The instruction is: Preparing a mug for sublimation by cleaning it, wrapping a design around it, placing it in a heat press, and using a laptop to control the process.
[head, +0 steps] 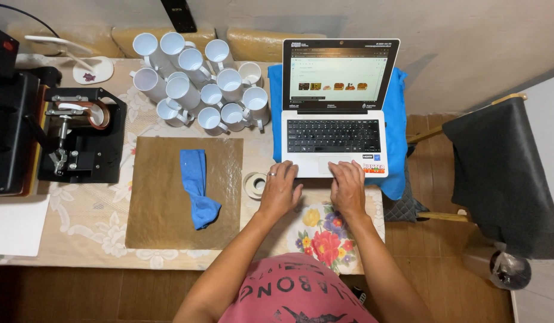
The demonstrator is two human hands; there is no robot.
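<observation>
1. Two hands rest at the near edge of the laptop (335, 128) in the head view: the left hand (280, 190) lies flat with fingers spread at the trackpad's left side; the right hand (347, 186) lies flat on the trackpad, holding nothing.
2. Risk: the tape roll (253, 185) sits just beside the left hand; a sideways wrist shift could push it along the counter (86, 215).
3. Risk: the white mugs (199, 84) stand crowded beyond the left hand; a careless forward reach could topple them.
4. The blue cloth (196, 186) lies left of the left hand, apart.
</observation>
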